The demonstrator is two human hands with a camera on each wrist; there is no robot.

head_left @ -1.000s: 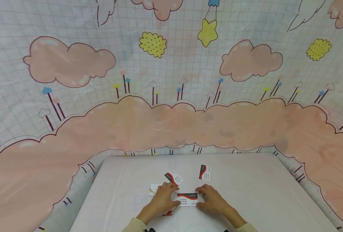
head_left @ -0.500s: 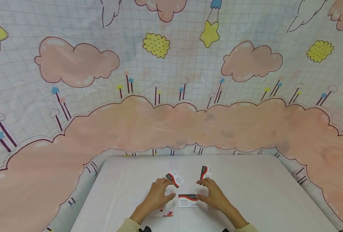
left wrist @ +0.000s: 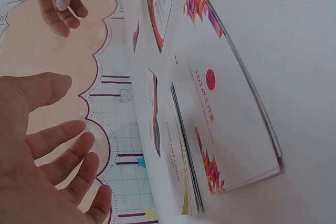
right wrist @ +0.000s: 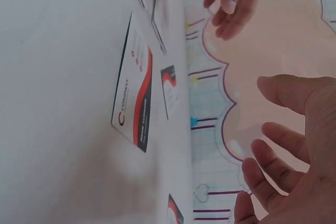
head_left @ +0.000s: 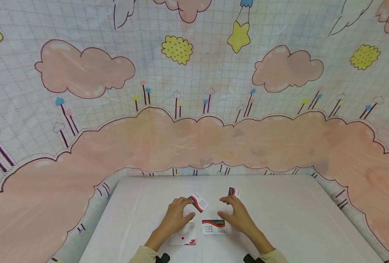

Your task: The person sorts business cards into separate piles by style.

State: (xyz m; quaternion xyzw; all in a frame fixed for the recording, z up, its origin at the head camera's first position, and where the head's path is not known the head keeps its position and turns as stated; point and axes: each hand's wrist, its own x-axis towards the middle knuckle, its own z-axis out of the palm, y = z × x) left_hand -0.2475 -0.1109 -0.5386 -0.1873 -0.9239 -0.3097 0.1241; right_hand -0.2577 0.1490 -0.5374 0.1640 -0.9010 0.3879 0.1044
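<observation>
My left hand [head_left: 176, 216] hovers over the left-hand cards, its fingers loosely bent and holding nothing. Opposite it, my right hand [head_left: 237, 215] is raised with its fingers relaxed and spread, likewise holding nothing. Between and just below them lies a black, red and white business card [head_left: 213, 227], set straight on the table. In the left wrist view, a small stack of white business cards with colourful corners [left wrist: 231, 129] lies beside a stack marked "COMPANY LOGO" [left wrist: 176, 156]. From the head, my left hand hides most of the latter stack.
A tilted red-and-black business card [head_left: 198, 202] lies beyond my left hand. Another card [head_left: 234, 191] farther back is partly covered by my right fingers. The white table [head_left: 296, 212] ends at a cartoon-printed cloth backdrop [head_left: 194, 142].
Both hands have left the sides of the middle card and risen, the left one drawing away leftward. The card stays flat, and the white stack by my left wrist shows more.
</observation>
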